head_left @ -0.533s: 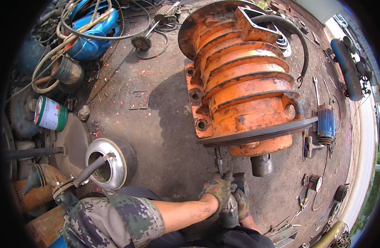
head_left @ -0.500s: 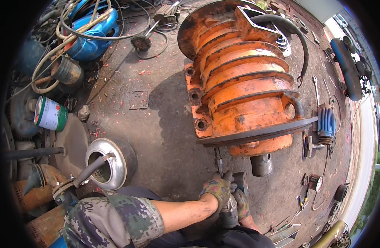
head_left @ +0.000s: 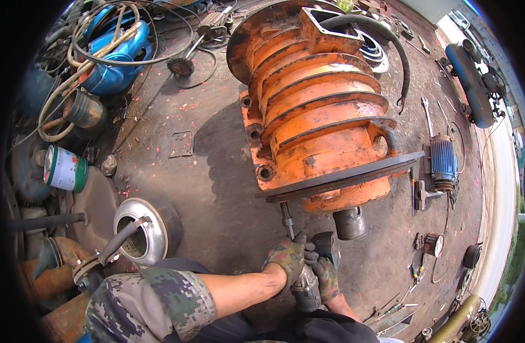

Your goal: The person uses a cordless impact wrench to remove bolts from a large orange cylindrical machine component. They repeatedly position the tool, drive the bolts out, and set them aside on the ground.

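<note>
Low at the frame's centre, below the orange motor housing point(head_left: 325, 108), both gloved hands on a power wrench point(head_left: 308, 286). Left hand point(head_left: 288, 258) wrapped tight round the tool's front, just behind the socket extension point(head_left: 286, 220); right hand point(head_left: 325, 277) closed on the rear body, fingers point(head_left: 309, 251) curled over the top. Extension angled up and left, tip meeting the underside of the dark flange point(head_left: 342, 180), probably on a bolt, though hidden in shadow. Steel shaft point(head_left: 349, 222) sticking out of the housing just right of the tool, not touching it. On the concrete floor point(head_left: 205, 188): shiny metal cover point(head_left: 141, 228) near the left forearm, paint tin point(head_left: 65, 168) farther left, blue pump point(head_left: 111, 54) with coiled hoses at upper left. Small blue motor point(head_left: 443, 163) and scattered wrenches point(head_left: 427, 114) well apart on the right.
</note>
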`<state>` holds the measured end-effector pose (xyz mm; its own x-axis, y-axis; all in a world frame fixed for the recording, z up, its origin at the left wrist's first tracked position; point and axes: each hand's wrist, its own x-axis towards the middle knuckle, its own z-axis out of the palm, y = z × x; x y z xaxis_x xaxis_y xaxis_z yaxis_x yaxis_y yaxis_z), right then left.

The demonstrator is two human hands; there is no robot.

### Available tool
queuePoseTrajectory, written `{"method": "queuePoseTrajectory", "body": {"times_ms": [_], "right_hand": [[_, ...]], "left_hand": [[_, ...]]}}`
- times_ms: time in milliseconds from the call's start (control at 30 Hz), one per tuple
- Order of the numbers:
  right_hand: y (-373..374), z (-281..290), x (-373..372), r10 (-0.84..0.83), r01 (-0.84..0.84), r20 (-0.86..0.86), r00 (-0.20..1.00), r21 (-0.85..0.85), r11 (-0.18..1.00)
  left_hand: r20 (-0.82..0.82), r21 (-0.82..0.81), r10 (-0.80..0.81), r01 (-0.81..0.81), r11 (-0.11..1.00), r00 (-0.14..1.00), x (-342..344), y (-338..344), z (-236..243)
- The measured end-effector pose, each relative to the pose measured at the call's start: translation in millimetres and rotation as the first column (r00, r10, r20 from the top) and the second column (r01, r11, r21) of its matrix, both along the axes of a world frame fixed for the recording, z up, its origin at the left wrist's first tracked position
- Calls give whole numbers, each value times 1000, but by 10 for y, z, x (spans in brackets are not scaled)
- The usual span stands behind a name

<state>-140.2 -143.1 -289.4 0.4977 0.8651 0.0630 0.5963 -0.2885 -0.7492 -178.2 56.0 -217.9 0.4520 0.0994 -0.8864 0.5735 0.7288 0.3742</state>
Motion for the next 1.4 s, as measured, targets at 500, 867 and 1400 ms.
{"method": "queuePoseTrajectory", "body": {"times_ms": [500, 867, 1400], "right_hand": [[-504, 751, 67, -388, 305, -275, 880, -300, 904], [-1025, -81, 424, -136, 828, -916, 377, 268, 493], [-814, -167, 987, 148, 820, -984, 100, 165, 548]], "left_hand": [[269, 214, -593, 553, 805, 759, 444, -587, 715], [-354, 799, -806, -293, -524, 475, 1488, 473, 1838], [-199, 948, -900, -156, -277, 388, 1672, 614, 1753]]}}
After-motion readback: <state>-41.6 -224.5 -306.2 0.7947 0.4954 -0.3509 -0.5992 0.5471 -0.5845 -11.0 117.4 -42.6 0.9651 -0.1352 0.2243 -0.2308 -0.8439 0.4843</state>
